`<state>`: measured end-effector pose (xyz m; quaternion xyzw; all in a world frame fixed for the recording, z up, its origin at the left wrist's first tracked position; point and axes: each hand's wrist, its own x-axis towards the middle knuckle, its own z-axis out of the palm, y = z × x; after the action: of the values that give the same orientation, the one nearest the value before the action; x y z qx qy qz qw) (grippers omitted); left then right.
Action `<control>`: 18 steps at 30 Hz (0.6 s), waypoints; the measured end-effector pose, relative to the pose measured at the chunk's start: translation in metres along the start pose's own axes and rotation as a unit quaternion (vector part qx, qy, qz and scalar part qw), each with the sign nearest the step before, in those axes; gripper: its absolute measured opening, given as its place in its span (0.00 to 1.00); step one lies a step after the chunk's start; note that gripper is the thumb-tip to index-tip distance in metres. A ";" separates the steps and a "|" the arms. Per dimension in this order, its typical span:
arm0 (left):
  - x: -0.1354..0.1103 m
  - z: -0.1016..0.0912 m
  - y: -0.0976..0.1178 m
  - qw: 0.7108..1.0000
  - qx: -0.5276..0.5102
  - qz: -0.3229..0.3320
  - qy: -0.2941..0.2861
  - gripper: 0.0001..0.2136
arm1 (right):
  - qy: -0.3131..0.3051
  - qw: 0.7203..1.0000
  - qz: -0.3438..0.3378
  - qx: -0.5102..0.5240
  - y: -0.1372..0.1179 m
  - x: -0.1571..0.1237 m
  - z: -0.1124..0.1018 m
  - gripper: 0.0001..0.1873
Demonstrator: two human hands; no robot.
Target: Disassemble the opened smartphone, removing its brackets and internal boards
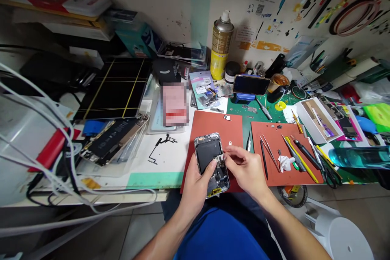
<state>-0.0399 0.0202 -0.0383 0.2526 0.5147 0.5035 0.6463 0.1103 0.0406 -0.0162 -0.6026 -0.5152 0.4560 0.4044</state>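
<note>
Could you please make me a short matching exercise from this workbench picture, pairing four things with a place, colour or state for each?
Things:
1. Opened phone
2. Spray can
3. Bottle
4. Stool

Place, colour or state:
A. Blue-green, lying on its side
B. White, with a round seat
C. Held in the left hand
D. Upright, yellow on its lower part

Right pairs: 1-C, 2-D, 3-A, 4-B
</note>
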 end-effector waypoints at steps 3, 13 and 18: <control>0.000 0.003 0.002 1.000 -0.019 -0.009 0.009 0.26 | 0.027 0.999 0.019 0.008 -0.001 0.000 0.000 0.10; 0.000 0.003 0.007 0.999 -0.039 -0.020 0.015 0.28 | -0.025 0.980 0.124 0.155 -0.004 0.011 -0.010 0.22; -0.002 0.002 0.009 0.997 -0.061 -0.046 0.031 0.30 | 0.057 0.980 -0.015 -0.190 -0.007 0.064 -0.038 0.13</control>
<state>-0.0414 0.0224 -0.0291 0.1732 0.5137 0.5110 0.6671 0.1488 0.1044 -0.0083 -0.6856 -0.5777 0.3085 0.3177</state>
